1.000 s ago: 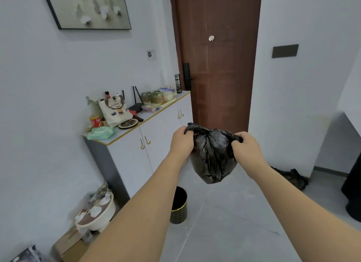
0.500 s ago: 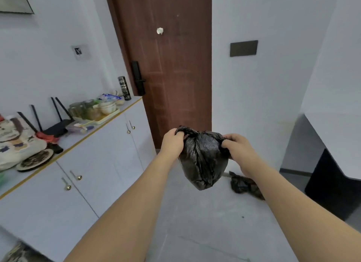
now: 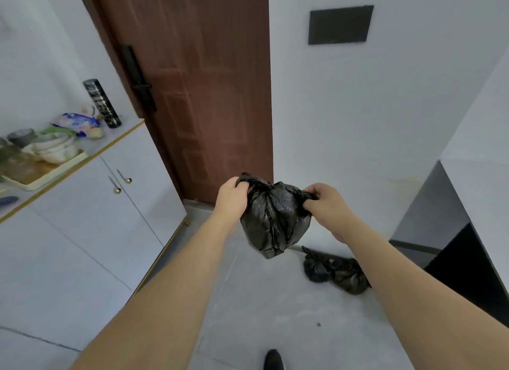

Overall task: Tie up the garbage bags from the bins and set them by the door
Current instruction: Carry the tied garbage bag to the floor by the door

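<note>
A small black garbage bag hangs in the air in front of me, bunched at its top. My left hand grips the bag's left top corner and my right hand pinches its right top corner. Two more tied black garbage bags lie on the floor by the wall, just right of the brown door. The held bag is above the floor and a little left of those bags.
A white cabinet runs along the left wall up to the door, its top crowded with bowls, a tray and a dark cylinder. A dark unit stands at the right. My shoe tip shows on the grey floor.
I have walked closer to the door with the bag held in both hands. The small bin has dropped out of view and the floor bags are now near.
</note>
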The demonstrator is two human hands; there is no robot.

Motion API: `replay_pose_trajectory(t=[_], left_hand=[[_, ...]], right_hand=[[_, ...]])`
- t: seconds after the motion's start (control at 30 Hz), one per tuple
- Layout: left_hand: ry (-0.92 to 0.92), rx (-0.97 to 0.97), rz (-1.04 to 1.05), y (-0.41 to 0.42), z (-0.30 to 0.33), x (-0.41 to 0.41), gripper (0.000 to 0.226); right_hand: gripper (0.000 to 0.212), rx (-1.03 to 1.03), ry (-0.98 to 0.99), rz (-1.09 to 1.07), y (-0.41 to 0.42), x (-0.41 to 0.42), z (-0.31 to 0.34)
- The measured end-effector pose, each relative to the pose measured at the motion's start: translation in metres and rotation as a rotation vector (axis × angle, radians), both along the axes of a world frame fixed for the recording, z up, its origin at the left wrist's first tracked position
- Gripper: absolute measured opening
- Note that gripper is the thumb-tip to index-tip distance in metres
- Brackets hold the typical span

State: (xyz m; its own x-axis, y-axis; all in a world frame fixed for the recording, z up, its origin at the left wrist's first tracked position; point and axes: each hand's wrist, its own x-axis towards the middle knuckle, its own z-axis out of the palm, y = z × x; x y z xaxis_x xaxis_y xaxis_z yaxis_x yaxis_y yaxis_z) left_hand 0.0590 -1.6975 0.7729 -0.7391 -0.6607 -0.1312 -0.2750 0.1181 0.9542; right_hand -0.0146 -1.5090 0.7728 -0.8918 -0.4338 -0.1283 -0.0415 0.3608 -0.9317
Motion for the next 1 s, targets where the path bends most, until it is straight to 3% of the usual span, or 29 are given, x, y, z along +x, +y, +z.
replay_pose_trajectory(t=[0.2,0.33,0.47,0.73,0.87,1.0], left_hand=[[-0.114,0.067,-0.029,-0.050,-0.096,-0.131,0.025],[-0.168,0.132,-0.022,-0.067,-0.192,-0.214,0.023],[-0.215,0.186,-0.070,-0.079,-0.347,-0.285,0.020],[-0.207,0.240,-0.036,-0.079,-0.695,-0.362,0.020],[-0.184,0.241,-0.016,-0.075,-0.824,-0.385,0.021],[-0.210,0.235,-0.023,-0.067,-0.912,-0.399,0.022]], right_hand=[[0.014,0.083,-0.121,-0.007,-0.049,-0.126,-0.087],[0.014,0.096,-0.235,-0.010,-0.070,-0.206,-0.184],[0.011,0.125,-0.286,-0.016,-0.081,-0.273,-0.327],[0.020,0.368,-0.112,0.026,-0.087,-0.358,-0.667],[0.022,0.417,-0.042,0.023,-0.087,-0.381,-0.787],[0.032,0.470,0.027,0.024,-0.091,-0.394,-0.860]])
